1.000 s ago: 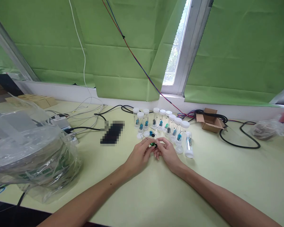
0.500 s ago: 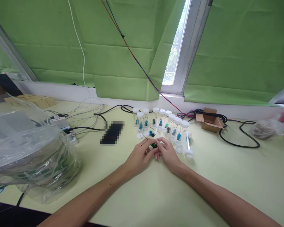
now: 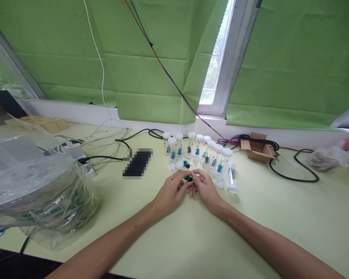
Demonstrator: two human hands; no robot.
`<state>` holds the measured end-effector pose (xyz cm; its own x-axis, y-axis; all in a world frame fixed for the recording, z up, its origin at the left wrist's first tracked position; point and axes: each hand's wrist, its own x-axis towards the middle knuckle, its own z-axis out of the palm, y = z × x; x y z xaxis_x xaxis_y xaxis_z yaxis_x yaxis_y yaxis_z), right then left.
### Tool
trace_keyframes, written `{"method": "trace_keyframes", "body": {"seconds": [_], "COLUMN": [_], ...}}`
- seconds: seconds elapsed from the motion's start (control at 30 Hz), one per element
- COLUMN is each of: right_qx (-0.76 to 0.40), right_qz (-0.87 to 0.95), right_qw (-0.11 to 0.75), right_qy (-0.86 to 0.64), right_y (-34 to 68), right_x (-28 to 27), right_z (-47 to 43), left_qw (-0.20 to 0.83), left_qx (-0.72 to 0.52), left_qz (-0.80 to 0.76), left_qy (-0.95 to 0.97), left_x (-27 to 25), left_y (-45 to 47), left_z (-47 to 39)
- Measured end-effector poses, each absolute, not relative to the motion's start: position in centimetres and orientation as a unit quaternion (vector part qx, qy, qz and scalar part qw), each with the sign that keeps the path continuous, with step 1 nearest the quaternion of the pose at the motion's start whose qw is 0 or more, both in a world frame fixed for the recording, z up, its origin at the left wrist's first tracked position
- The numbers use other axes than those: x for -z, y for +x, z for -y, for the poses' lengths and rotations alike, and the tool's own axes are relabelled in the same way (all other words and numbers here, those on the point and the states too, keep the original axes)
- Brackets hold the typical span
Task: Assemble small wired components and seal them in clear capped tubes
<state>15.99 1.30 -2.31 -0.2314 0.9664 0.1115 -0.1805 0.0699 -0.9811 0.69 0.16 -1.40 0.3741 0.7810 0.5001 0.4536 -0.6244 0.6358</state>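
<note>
From where I sit, the left hand (image 3: 169, 192) and the right hand (image 3: 208, 190) meet over the table (image 3: 186, 240), their fingertips closed around a small green part (image 3: 187, 178) with a dark end. I have it pinched between the two, just above the tabletop, though the fingers cover much of it and I cannot tell how each one presses. A thin wire (image 3: 177, 169) pokes out beyond the left knuckles. Just past the hands lies a blue part (image 3: 186, 164), and behind it stand capped vials (image 3: 173, 152) with similar pieces inside. Right of the right hand, another vial (image 3: 232, 177) has its white cap toward me. An open box (image 3: 257, 150) sits farther right.
</note>
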Motion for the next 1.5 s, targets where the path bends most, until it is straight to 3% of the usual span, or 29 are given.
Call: {"method": "trace_keyframes", "body": {"seconds": [0.5,1.5], "right_qx": [-0.658,-0.628], "right_qz": [0.463,0.491], "right_qw": [0.502,0.494], "right_qy": [-0.317,-0.348], "right_y": [16.62,16.39], "right_x": [1.76,2.11], "right_z": [-1.39,-1.42], "left_qw": [0.19,0.216], "left_qx": [-0.431,-0.407], "left_qz": [-0.397,-0.384], "left_qy": [0.788,0.8], "left_x": [1.57,1.23], "left_y": [0.49,0.7], "left_z": [-0.23,0.09]}}
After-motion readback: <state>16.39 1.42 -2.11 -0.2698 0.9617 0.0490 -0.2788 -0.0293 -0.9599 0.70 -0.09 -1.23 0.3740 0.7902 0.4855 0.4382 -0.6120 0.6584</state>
